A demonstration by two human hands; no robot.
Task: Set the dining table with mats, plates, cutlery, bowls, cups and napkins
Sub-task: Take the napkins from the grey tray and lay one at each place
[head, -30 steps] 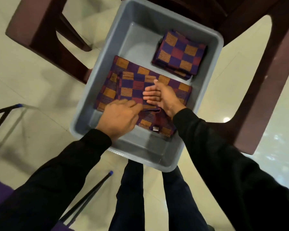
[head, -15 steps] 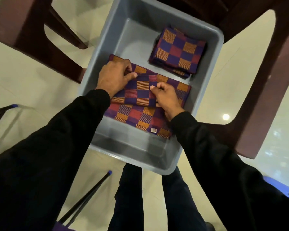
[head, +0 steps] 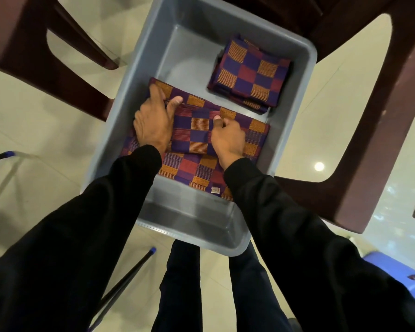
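We are gathering the checked cloths, so we are judging this to be the very start of the job: fetching mats before anything is being laid. The folded mat, checked in purple, red and orange, is lying on top of a larger stack of mats in the near half of a grey plastic tub. Our left hand is gripping the folded mat's far left edge, fingers over the cloth and thumb stretched along its far edge; our right hand is closing on its right side, fingers curled under and thumb on top, so both hands are pinching the same piece. A smaller, squarer pile of napkins in the same pattern is sitting in the tub's far right corner, well apart from our hands. The next move, as we are reading it, is calling for a level lift with both hands so the fold is not falling open, clearing the tub's wall without dragging the stack beneath, whose small sewn label is showing at its near edge. The tub is resting on the seat of a dark maroon plastic chair, not on a counter; no dining table is showing here. Around it we are seeing pale glossy floor tiles, thin black rods with blue tips at the left, and something blue plastic at the lower right.
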